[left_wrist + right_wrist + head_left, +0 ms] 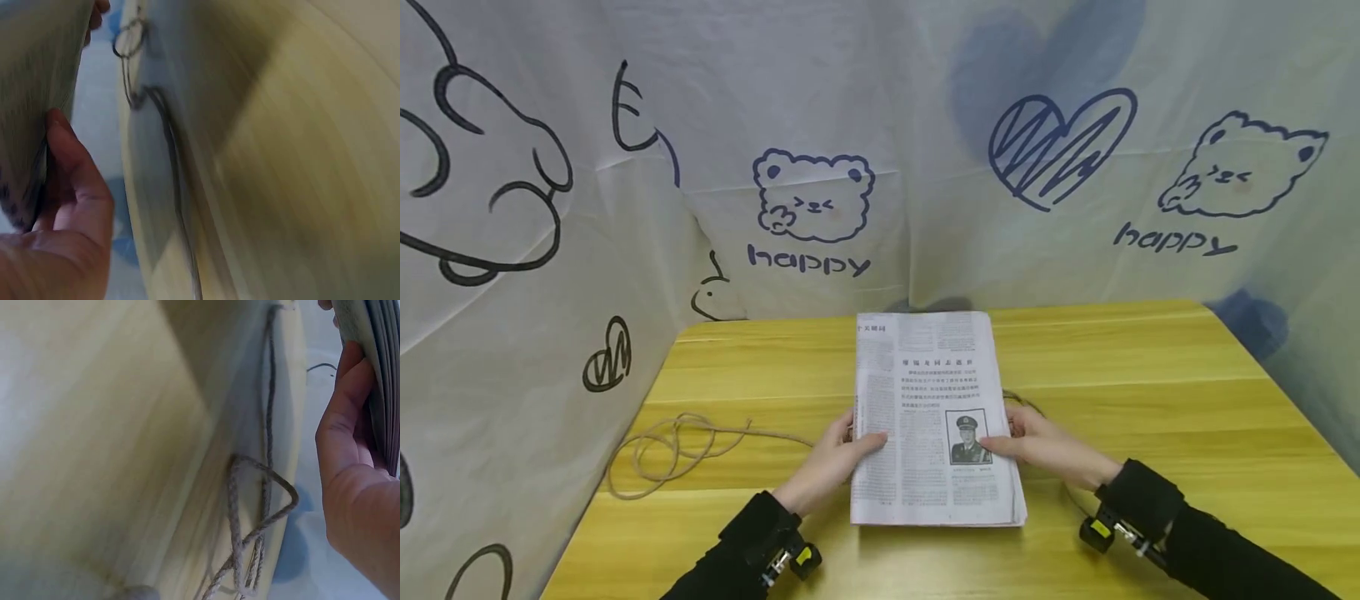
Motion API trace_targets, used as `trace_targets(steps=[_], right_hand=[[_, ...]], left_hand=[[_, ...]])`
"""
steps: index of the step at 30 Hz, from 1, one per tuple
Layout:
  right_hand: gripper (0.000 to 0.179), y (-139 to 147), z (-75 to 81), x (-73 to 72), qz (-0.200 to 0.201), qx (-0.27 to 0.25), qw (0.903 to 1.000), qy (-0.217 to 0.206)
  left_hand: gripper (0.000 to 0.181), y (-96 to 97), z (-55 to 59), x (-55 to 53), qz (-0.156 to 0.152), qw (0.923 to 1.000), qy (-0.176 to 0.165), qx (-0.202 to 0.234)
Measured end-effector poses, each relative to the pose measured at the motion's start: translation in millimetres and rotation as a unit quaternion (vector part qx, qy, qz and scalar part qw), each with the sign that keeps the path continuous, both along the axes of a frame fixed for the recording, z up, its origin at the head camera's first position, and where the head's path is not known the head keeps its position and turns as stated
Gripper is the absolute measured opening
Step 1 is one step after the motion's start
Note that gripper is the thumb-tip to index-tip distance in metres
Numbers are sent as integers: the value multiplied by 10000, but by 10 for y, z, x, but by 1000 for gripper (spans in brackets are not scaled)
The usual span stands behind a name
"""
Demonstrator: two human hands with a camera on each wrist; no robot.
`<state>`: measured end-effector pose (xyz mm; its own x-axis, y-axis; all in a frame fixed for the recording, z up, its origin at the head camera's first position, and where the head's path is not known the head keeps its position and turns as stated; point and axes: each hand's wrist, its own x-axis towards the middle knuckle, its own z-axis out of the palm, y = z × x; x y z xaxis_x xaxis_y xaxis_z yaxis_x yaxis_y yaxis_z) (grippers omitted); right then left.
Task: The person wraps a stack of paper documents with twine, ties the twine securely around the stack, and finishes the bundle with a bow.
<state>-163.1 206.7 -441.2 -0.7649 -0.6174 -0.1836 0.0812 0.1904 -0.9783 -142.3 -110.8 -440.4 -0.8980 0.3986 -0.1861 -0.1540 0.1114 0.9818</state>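
A folded stack of newspapers [925, 483], printed with columns of text and a portrait photo, is held up over the wooden table. My left hand [829, 462] grips its left edge, thumb on the top sheet and fingers going underneath. On the opposite edge, my right hand [1051, 442] grips it the same way. Layered paper edges of the newspapers [382, 375] show in the right wrist view. Below the stack, a thin brown rope [775, 434] lies across the table, loosely looped at the left. Loops of rope [270, 412] also lie under the right hand. The stack hides the rope's middle.
The yellow wood-grain table [1150, 375] has its far edge against a pale cloth curtain [940, 208] drawn with bears and hearts. More cloth hangs along the left and right sides. Both wrists carry a black band with a small camera.
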Motion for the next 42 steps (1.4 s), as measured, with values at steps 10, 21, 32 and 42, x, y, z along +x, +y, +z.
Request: trace_targets(steps=[10, 21, 32, 42], right_hand=[[22, -20, 13, -30, -249, 1896, 9570, 2182], [50, 16, -199, -251, -704, 3820, 8251, 4104], [12, 285, -269, -331, -489, 3934, 8189, 4151], [19, 787, -95, -338, -925, 4371, 8459, 2913]], left_hand=[[22, -375, -23, 77, -85, 9324, 1228, -3397], [30, -436, -172, -84, -192, 8204, 2610, -5083], [11, -472, -184, -123, -443, 7995, 2705, -5345], [3, -438, -258, -165, -293, 8145, 3076, -4910]])
